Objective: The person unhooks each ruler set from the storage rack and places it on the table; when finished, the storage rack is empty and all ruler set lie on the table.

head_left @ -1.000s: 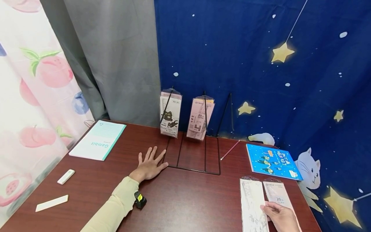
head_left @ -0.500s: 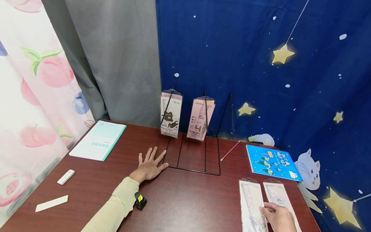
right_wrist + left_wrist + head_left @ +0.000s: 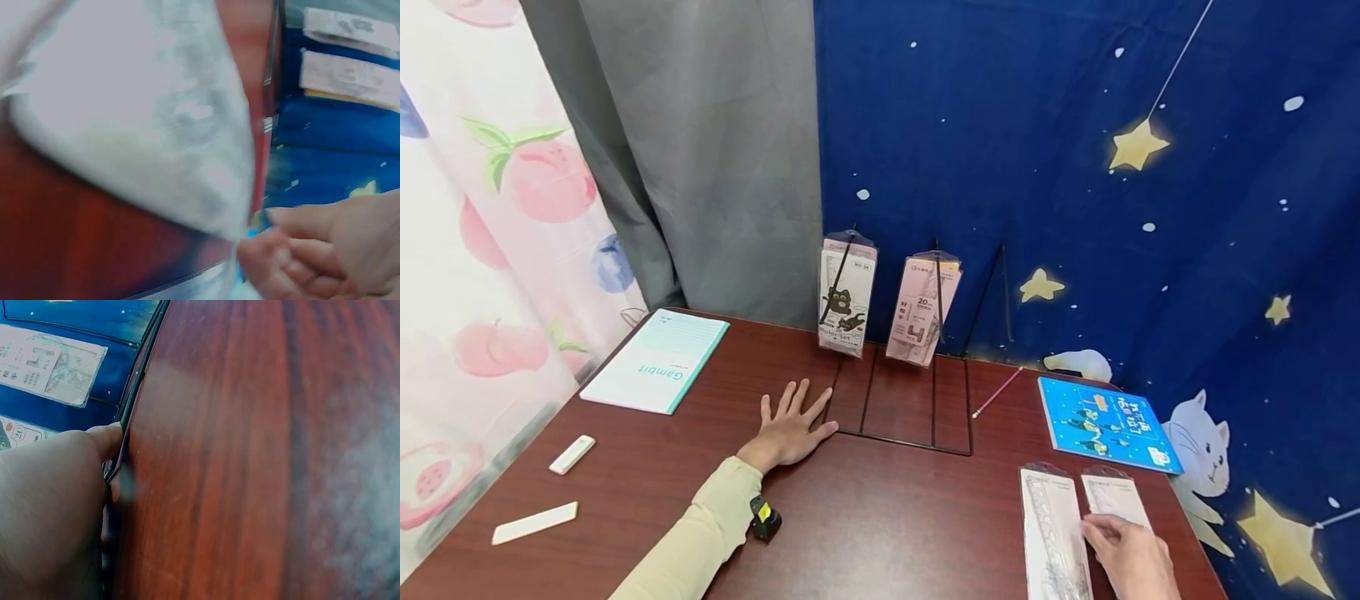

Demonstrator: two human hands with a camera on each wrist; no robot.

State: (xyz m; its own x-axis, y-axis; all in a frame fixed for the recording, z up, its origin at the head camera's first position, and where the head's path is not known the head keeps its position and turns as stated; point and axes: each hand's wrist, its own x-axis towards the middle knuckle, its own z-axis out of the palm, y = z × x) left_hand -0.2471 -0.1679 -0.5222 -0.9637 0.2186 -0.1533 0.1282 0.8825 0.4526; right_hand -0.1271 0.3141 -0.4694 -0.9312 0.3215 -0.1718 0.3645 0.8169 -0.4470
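The brown table takes up most of the room in front of the person, with a starry blue cloth hanging behind it; a black wire rack stands at the back of the table, and two ruler packs already lean upright in it, a cat-printed pack to the left and a pink pack beside it; the slot to the right of them looks bare. The left hand lies flat on the wood with fingers spread, its thumb just touching the rack's near corner, as if steadying it. At the near right edge two more packs lie side by side, a pale ruler pack and a smaller pack; the right hand rests on the smaller one, and in the wrist view its fingers appear curled at a pack's plastic edge, though the blur keeps me from being sure of a true pinch. My guess is that this is the pick-up step; next comes a firm hold, a lift, and a stand-up into the free slot.
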